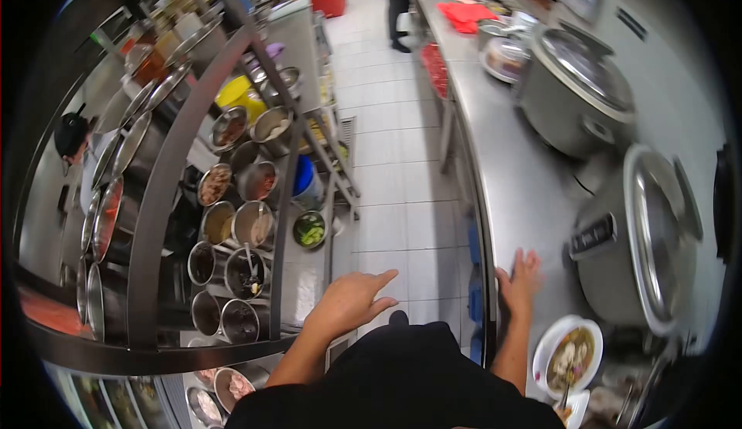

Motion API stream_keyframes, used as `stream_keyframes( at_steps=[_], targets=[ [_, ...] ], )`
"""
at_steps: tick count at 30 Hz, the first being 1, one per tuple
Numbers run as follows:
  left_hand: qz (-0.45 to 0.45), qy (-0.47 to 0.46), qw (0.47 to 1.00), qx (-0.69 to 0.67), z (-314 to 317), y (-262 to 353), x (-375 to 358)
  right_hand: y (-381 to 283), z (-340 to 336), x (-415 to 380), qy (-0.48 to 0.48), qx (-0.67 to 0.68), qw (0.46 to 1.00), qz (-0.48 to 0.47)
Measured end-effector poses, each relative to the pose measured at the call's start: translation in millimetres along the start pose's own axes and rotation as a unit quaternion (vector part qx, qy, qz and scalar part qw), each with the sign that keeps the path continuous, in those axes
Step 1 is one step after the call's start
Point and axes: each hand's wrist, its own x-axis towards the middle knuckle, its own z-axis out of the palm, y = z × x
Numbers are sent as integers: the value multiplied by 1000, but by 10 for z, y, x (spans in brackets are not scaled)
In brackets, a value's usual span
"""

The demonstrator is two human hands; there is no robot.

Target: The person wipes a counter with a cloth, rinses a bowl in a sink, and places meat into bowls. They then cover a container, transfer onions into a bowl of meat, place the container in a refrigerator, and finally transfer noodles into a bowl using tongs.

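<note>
My left hand hangs over the aisle, index finger and thumb stretched apart, with nothing in it. To its left stands a rack shelf with metal pots of ingredients, among them a pot with dark sauce and a spoon and a bowl of green vegetables. My right hand is at the steel counter, fingers spread and holding nothing. Close by on that counter are a large rice cooker and a white bowl of soup with a utensil in it.
A second rice cooker sits farther along the counter, before a covered plate and a red cloth. Another person stands at the far end of the tiled aisle. A person in a dark cap is behind the rack.
</note>
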Motion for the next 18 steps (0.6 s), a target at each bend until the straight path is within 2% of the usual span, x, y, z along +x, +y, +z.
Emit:
stream_keyframes(
  at_steps=[4, 9, 11, 13, 16, 18],
  targets=[
    [-17, -36, 999, -3, -162, -278, 560, 8, -116, 212, -25, 10, 999, 18],
    [10, -50, 999, 12, -424, -449, 1595, -339, -361, 630, -40, -40, 992, 113],
    [26, -61, 998, 15, -545, -453, 1989, -193, -328, 998, -15, 67, 997, 26],
    [26, -90, 996, 12, -738, -445, 2388, -526, -497, 1383, 40, 218, 975, -29],
    [40, -67, 997, -6, -930, -544, 2949, -1132, -734, 2110, -28, 324, 941, -90],
    [24, -49, 998, -11, -1083, -665, 3253, -1482, -778, 2583, -60, 310, 940, -130]
  ],
)
